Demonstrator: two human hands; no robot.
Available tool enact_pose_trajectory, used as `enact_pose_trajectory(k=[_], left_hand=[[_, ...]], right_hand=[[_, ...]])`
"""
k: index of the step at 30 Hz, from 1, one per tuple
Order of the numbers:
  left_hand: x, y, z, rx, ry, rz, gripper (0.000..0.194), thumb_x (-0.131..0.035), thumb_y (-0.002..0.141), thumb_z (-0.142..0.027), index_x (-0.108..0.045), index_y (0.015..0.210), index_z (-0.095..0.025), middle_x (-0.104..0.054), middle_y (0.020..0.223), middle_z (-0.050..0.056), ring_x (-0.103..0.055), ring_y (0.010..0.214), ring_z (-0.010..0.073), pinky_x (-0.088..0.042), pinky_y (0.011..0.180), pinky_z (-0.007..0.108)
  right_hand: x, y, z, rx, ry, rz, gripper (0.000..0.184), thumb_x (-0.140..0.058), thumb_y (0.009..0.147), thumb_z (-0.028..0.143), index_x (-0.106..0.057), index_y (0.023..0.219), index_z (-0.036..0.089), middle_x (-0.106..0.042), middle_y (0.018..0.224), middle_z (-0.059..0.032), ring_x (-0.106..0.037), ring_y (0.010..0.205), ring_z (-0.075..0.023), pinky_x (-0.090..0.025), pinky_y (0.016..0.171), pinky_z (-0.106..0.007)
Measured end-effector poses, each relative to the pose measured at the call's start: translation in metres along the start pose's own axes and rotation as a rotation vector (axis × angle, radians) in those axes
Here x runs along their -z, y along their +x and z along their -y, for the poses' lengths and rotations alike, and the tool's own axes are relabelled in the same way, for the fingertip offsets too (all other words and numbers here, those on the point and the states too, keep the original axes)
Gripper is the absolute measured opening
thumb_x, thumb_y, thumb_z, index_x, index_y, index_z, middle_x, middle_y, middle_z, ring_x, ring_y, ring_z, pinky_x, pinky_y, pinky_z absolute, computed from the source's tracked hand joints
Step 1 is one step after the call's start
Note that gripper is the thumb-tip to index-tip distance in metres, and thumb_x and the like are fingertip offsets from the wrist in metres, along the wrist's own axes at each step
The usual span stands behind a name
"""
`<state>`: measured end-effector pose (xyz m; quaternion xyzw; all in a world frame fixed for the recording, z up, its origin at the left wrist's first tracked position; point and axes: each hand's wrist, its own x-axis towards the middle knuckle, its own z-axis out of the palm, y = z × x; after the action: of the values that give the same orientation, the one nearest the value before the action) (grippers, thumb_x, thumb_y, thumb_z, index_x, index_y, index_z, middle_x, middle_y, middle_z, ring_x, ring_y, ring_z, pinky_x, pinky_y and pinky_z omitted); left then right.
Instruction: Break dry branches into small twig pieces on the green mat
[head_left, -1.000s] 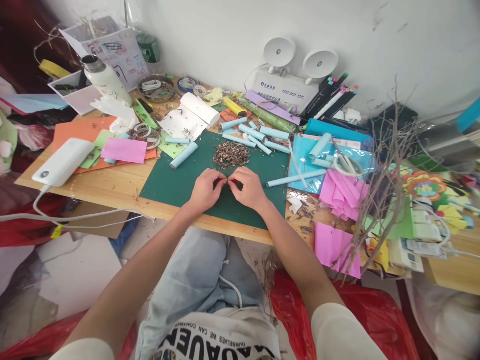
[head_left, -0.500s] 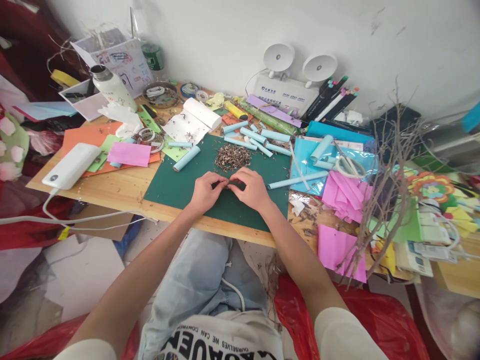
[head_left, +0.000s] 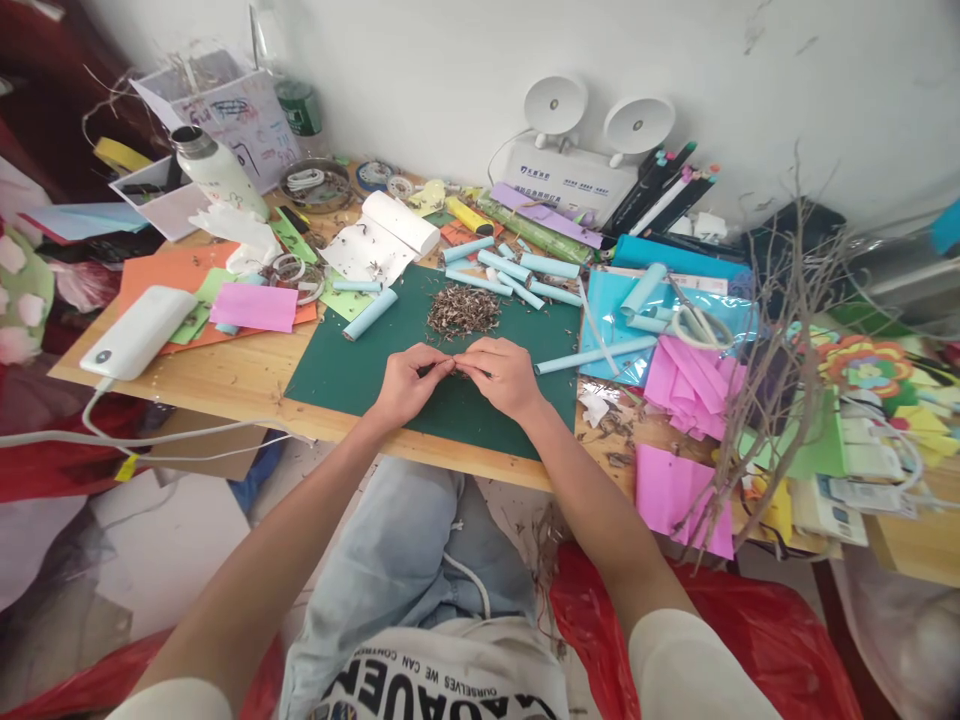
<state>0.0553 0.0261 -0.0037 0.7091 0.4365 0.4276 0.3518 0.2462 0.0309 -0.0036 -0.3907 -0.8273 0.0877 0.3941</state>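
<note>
My left hand (head_left: pixel 410 384) and my right hand (head_left: pixel 501 374) meet fingertip to fingertip above a dark green mat (head_left: pixel 337 365). Both are closed in a pinch, and whatever sits between the fingers is too small to make out. Just beyond them lies a heap of small brown twig pieces (head_left: pixel 463 311). Several light blue paper tubes (head_left: pixel 505 265) are scattered behind the heap. One short blue tube (head_left: pixel 370 314) rests left of it, and a longer blue tube (head_left: pixel 596 356) lies to the right, across the mat's edge.
Left of the mat are a white power bank (head_left: pixel 138 332) with a cable, a pink paper sheet (head_left: pixel 253 306) and a white bottle (head_left: pixel 219 175). At right stand dry branches (head_left: pixel 799 370) beside scissors (head_left: pixel 701 327) and pink crepe paper (head_left: pixel 686 385). An emergency light (head_left: pixel 568 180) is against the wall.
The fingers of my right hand have straightened a little and drawn closer together. Both hands stay pinched at the same spot over the mat. The view has shifted slightly.
</note>
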Motion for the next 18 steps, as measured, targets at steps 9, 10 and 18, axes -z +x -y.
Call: enact_pose_trajectory(k=[9, 10, 18], left_hand=[[-0.0017, -0.0016, 0.0006, 0.065, 0.031, -0.077, 0.025, -0.067, 0.085, -0.04, -0.076, 0.096, -0.02, -0.074, 0.081, 0.004, -0.062, 0.068, 0.0152, -0.051, 0.067, 0.029], [-0.0016, -0.002, 0.0008, 0.086, 0.024, -0.089, 0.03, -0.068, 0.084, -0.04, -0.074, 0.105, -0.02, -0.074, 0.083, 0.004, -0.06, 0.066, 0.0139, -0.05, 0.065, 0.028], [-0.0033, -0.0021, 0.0017, 0.075, 0.02, -0.116, 0.022, -0.065, 0.086, -0.038, -0.077, 0.09, -0.02, -0.075, 0.089, 0.005, -0.065, 0.074, 0.0161, -0.05, 0.067, 0.028]], right_hand=[[0.0027, 0.0009, 0.0057, -0.067, -0.01, 0.049, 0.019, -0.054, 0.093, 0.024, -0.072, 0.086, 0.024, -0.072, 0.088, -0.0039, -0.064, 0.079, -0.0159, -0.047, 0.075, -0.03], [0.003, 0.0009, 0.0057, -0.084, 0.005, 0.066, 0.02, -0.054, 0.094, 0.024, -0.072, 0.087, 0.024, -0.071, 0.089, -0.004, -0.064, 0.08, -0.0162, -0.047, 0.076, -0.03], [0.0055, 0.004, 0.0067, -0.192, 0.143, 0.01, 0.02, -0.051, 0.094, 0.026, -0.069, 0.088, 0.022, -0.068, 0.09, -0.0061, -0.063, 0.084, -0.0176, -0.05, 0.079, -0.031]])
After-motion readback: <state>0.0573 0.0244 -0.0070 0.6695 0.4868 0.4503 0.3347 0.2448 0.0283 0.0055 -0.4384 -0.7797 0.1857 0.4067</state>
